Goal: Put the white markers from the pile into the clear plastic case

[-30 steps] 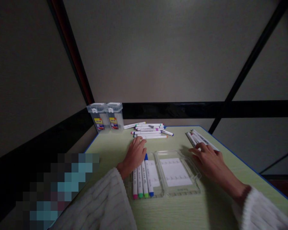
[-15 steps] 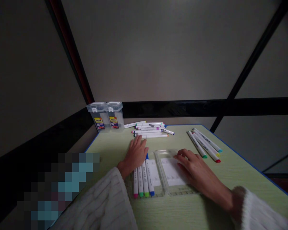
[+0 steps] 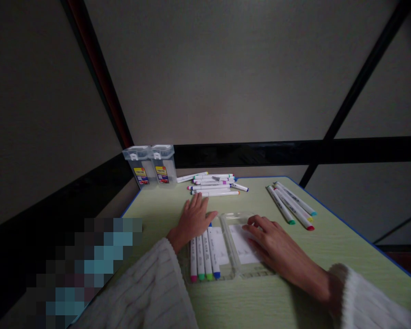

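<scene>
An opened clear plastic case (image 3: 233, 261) lies flat on the table, its two halves side by side with white paper (image 3: 245, 249) in them. Several capped white markers (image 3: 206, 256) rest in a row in the left half, with pink, green and blue ends towards me. My left hand (image 3: 195, 217) spreads its fingers over the far ends of these markers, partly hiding them. Over the right half hovers my right hand (image 3: 272, 237), fingers loosely bent and apart, with nothing visible in them. Whether its fingertips touch the case I cannot tell.
Two lidded clear containers (image 3: 164, 171) stand at the table's back left corner. A loose pile of white markers (image 3: 214, 187) lies at the back middle. Several more markers (image 3: 291, 205) lie on the right. The table (image 3: 253, 306) has a blue edge, with grey panels behind.
My left thumb has spread outwards to the right. My right hand has shifted slightly left over the case. The markers in the row stay where they were.
</scene>
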### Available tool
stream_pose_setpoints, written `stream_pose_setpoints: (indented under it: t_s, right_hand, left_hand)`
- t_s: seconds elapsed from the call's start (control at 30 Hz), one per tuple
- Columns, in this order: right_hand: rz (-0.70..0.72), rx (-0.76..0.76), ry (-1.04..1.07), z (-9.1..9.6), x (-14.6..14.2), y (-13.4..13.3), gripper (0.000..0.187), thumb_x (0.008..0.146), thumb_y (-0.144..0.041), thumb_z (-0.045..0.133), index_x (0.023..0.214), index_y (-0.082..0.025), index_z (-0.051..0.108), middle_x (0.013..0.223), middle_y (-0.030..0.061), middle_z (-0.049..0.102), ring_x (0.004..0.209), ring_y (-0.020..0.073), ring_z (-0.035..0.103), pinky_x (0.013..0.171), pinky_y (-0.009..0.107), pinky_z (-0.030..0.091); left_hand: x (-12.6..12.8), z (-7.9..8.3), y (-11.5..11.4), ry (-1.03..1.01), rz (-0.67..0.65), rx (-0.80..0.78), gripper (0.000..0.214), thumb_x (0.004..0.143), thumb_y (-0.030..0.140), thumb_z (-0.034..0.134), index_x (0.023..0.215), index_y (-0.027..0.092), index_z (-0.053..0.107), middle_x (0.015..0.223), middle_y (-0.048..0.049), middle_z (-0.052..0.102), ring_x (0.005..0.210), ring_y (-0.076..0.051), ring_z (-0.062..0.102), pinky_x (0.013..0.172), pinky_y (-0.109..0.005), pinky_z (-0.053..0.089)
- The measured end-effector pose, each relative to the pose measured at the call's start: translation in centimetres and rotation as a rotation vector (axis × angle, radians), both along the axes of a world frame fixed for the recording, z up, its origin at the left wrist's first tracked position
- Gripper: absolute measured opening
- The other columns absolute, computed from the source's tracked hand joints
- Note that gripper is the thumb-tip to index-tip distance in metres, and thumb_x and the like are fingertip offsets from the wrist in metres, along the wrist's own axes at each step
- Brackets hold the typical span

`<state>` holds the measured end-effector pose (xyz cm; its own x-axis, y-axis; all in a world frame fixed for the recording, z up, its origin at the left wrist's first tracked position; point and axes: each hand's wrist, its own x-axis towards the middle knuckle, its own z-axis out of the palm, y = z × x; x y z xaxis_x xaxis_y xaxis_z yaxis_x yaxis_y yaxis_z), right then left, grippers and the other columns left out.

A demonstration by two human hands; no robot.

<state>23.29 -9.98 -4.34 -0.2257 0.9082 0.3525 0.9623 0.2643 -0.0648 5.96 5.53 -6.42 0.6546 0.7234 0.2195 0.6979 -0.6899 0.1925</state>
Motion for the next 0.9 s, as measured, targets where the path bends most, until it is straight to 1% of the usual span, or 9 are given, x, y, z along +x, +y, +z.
stream_pose_setpoints:
  t_s: [0.3,0.5,0.73,0.8,0.9]
  right_hand:
    - [0.002,-0.002,0.005,0.07,-0.07,0.0,0.026,0.082,-0.012,0.037,0.101,-0.017,0.054,0.096,0.0122,0.052,0.086,0.0216,0.052,0.072,0.039,0.044]
    - [-0.005,-0.021,-0.003,0.08,-0.11,-0.03,0.025,0.082,-0.012,0.038,0.1,-0.016,0.054,0.097,0.0119,0.051,0.085,0.0217,0.052,0.072,0.039,0.043]
    - [-0.005,-0.045,0.001,0.32,-0.25,-0.11,0.025,0.082,-0.012,0.037,0.101,-0.015,0.054,0.097,0.0124,0.051,0.084,0.0217,0.052,0.072,0.04,0.043]
    - [-0.002,-0.042,0.008,0.27,-0.22,-0.11,0.026,0.082,-0.012,0.037,0.102,-0.015,0.054,0.097,0.012,0.051,0.085,0.0212,0.051,0.072,0.04,0.043]
    - [0.005,-0.041,0.015,0.21,-0.19,-0.08,0.026,0.082,-0.012,0.037,0.102,-0.015,0.053,0.096,0.012,0.051,0.085,0.0211,0.052,0.072,0.04,0.043]
  left_hand:
    - [0.01,-0.07,-0.04,-0.023,0.006,0.01,0.055,0.08,0.049,0.034,0.123,0.014,0.036,0.137,-0.0166,0.028,0.128,-0.027,0.019,0.1,-0.047,0.019]
    - [-0.05,0.09,-0.19,-0.044,-0.009,0.051,0.052,0.08,0.045,0.037,0.12,0.012,0.037,0.133,-0.0185,0.033,0.126,-0.028,0.024,0.1,-0.043,0.022]
    - [-0.07,0.42,-0.28,-0.032,-0.003,0.093,0.051,0.078,0.043,0.041,0.118,0.012,0.037,0.12,-0.0148,0.042,0.113,-0.024,0.04,0.095,-0.037,0.029]
    - [-0.08,0.39,-0.25,-0.027,-0.011,0.105,0.052,0.079,0.043,0.041,0.12,0.012,0.036,0.122,-0.0153,0.04,0.116,-0.024,0.038,0.097,-0.037,0.028]
    - [-0.08,0.18,-0.12,-0.008,-0.012,0.105,0.054,0.08,0.043,0.039,0.122,0.01,0.034,0.132,-0.0176,0.031,0.125,-0.026,0.026,0.1,-0.039,0.024]
